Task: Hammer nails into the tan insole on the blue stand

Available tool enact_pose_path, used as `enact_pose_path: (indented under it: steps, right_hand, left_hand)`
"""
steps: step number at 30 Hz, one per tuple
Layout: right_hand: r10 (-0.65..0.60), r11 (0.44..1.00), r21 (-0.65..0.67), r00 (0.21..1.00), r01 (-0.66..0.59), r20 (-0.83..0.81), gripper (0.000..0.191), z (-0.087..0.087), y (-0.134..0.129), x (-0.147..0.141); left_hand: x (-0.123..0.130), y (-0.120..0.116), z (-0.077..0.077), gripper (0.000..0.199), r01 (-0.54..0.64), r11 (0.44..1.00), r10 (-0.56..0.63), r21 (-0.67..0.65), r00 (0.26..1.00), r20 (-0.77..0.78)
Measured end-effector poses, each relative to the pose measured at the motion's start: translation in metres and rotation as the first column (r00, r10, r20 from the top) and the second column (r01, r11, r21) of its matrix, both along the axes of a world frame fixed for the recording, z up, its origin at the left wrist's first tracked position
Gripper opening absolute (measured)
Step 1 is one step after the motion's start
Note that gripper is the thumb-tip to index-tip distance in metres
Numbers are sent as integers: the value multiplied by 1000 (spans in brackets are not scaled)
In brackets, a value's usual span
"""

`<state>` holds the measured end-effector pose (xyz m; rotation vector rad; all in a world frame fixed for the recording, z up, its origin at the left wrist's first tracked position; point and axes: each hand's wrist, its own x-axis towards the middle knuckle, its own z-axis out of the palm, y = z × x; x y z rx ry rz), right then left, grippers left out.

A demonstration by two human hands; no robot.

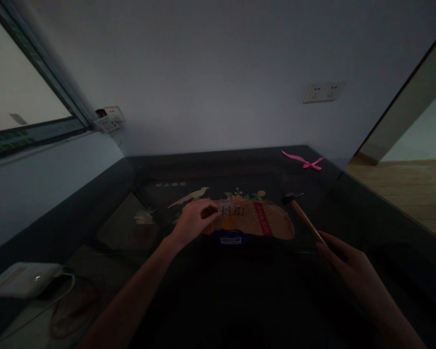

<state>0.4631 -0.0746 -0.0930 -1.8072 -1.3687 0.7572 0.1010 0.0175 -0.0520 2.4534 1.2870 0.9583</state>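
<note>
My right hand [343, 257] is closed round the wooden handle of a hammer [307, 222], whose dark head rests on or just above the table, right of a brown board [279, 223]. This board looks like cardboard, with small dark dots and a red printed band. Several thin dark marks, perhaps nails [234, 211], show on its left part. At the board's left end my left hand [196, 218] has thumb and finger pinched together; anything between them is too small to make out. A blue object with a white label [231, 240] lies along the near edge.
The dark glossy table [210, 291] bears a printed bird [191, 196] and flowers. A pink ribbon [307, 162] lies at the far right corner. At the left are a white box-shaped device [25, 280] and its cable [63, 291]. Walls stand behind and left.
</note>
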Motion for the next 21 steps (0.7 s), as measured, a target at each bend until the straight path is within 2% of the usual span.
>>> enact_pose_path:
  steps: [7,16,21]
  right_hand:
    - [13,1000,10,1000,-13,-8,63,0,0,-1]
    - [-8,1000,16,1000,9,-15,65,0,-1,0]
    - [-19,1000,-11,1000,19,-17,70,1,-1,-2]
  left_hand:
    - [0,-1,-3,9,-52,998,55,-28,994,95]
    - [0,-3,0,12,-76,996,84,-56,983,162]
    - [-2,-2,-3,11,-99,995,103,-34,984,148]
